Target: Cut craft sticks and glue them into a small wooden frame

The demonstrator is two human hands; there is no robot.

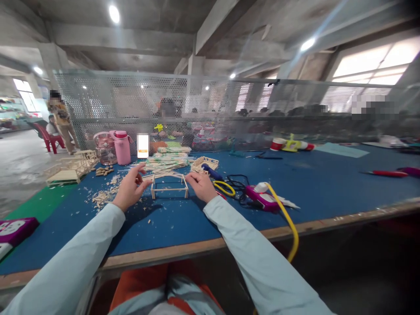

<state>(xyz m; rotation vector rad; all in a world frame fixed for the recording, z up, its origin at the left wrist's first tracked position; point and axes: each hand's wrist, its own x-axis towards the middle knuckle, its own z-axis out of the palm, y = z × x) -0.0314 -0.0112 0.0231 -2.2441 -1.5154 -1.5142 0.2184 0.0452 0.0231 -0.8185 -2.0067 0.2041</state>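
A small frame of thin wooden sticks [169, 183] stands on the blue table [328, 183] in front of me. My left hand [129, 188] is at its left end, thumb and fingers pinched near the top left corner. My right hand [201, 184] rests at its right end, fingers curled against the frame's top right corner. Both sleeves are pale blue. Loose sticks [166, 162] lie stacked just behind the frame. Wood chips [105, 194] are scattered to the left.
A finished stick model [70, 168] sits at the far left; a pink bottle [122, 146] and clear jar [105, 148] stand behind. A glue gun [262, 197] with yellow cable [288, 223] and black cords lie to the right. Mesh fence behind; people stand far left.
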